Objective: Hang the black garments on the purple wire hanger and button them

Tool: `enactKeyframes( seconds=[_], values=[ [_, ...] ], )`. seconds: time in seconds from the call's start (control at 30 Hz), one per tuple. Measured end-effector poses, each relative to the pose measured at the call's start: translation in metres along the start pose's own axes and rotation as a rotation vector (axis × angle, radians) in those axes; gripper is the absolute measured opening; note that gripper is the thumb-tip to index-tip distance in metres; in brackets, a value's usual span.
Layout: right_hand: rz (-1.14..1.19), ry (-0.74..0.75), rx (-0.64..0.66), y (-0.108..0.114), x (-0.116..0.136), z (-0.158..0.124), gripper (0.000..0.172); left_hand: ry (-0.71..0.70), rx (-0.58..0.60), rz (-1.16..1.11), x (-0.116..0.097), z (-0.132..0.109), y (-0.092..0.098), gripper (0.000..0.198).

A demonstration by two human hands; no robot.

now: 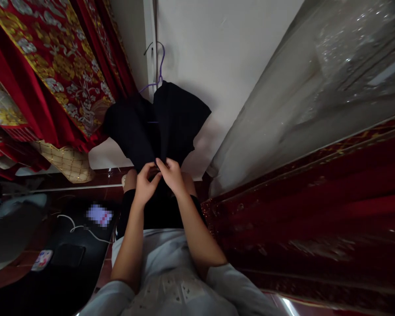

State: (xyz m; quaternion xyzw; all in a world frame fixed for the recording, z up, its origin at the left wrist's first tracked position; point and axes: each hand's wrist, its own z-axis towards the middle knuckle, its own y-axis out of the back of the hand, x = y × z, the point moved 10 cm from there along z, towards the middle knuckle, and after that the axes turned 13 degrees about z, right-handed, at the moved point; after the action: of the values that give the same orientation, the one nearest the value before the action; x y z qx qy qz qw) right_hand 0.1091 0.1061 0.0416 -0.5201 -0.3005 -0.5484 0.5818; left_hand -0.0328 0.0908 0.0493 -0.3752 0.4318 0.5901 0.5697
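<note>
A dark short-sleeved garment [181,116] hangs in front of me on a purple hanger [161,61], against the white wall. Its front is parted near the collar and drawn together lower down. There my left hand [147,182] pinches one front edge, thumb and fingertips closed on the cloth. Right beside it, my right hand [171,174] grips the other edge, its fingertips almost touching the left ones. Any button or fastener between the fingers is too small and dark to make out.
Red embroidered garments [69,57] hang at the left. Clear plastic covers [283,109] over clothes fill the right side, above dark red fabric [299,210]. On a black seat [92,245] at lower left lie a phone [99,215], a white cable [74,226] and a dark flat object [68,255].
</note>
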Motion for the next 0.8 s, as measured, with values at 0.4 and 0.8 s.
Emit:
enactKeyframes(
  seconds=[0.4, 0.8],
  values=[
    [-0.115, 0.193, 0.103, 0.004, 0.025, -0.014, 0.027, -0.028, -0.217, 0.160, -0.002, -0.006, 0.007, 0.016],
    [-0.634, 0.624, 0.502, -0.022, 0.086, 0.073, 0.032, -0.123, -0.131, 0.386, 0.000, -0.005, -0.006, 0.001]
  ],
)
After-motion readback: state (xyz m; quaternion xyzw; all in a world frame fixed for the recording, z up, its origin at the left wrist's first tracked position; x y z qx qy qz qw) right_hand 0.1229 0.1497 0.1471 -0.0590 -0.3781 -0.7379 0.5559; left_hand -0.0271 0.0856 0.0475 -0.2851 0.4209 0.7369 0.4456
